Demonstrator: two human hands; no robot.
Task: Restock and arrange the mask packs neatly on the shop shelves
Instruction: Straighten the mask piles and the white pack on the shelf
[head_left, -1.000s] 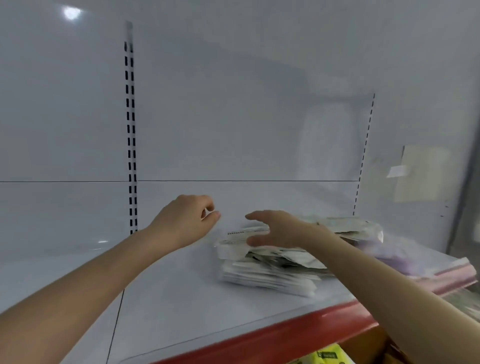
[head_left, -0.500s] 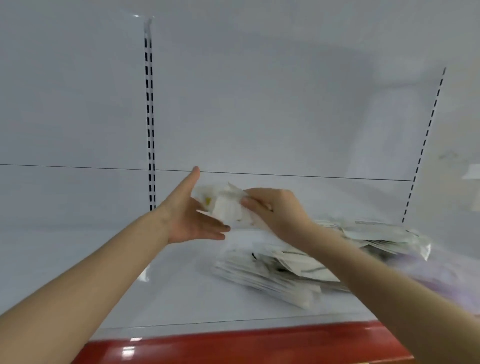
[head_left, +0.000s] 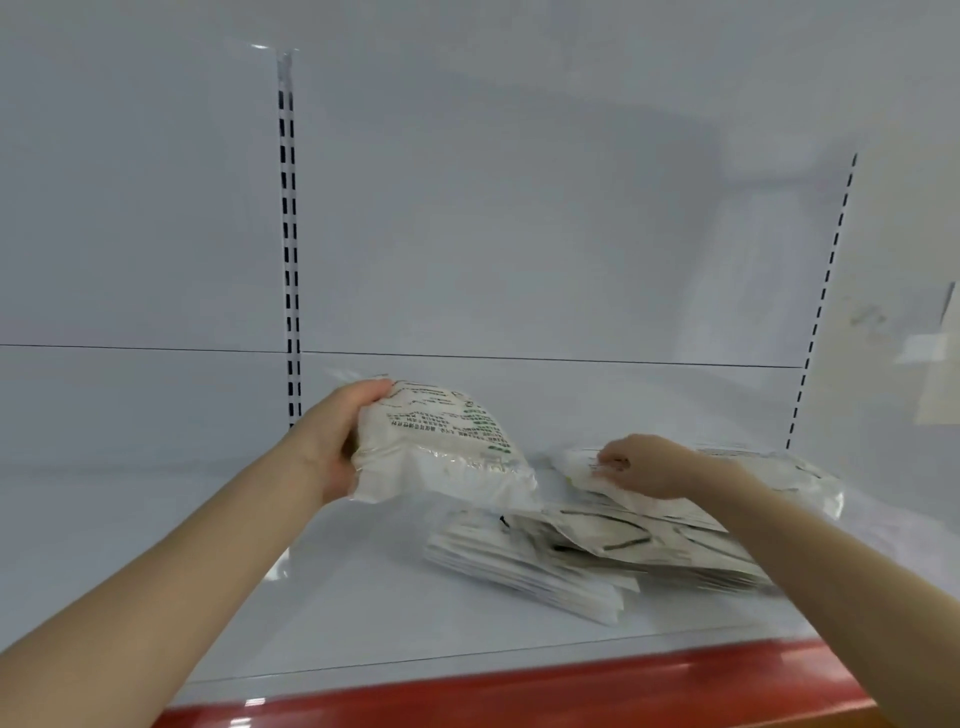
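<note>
Left hand (head_left: 340, 441), right hand (head_left: 652, 466): both curled.

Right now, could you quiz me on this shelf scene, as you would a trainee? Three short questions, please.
1. True or false: the left hand grips a white plastic mask pack with green print.
2. The right hand pinches: A) a cardboard box; B) the top white pack of the untidy pile of flat packs; C) a price tag.
3. Fill in: the front strip of the white shelf is ___.
Key: 1 true; 2 B; 3 red.
</note>
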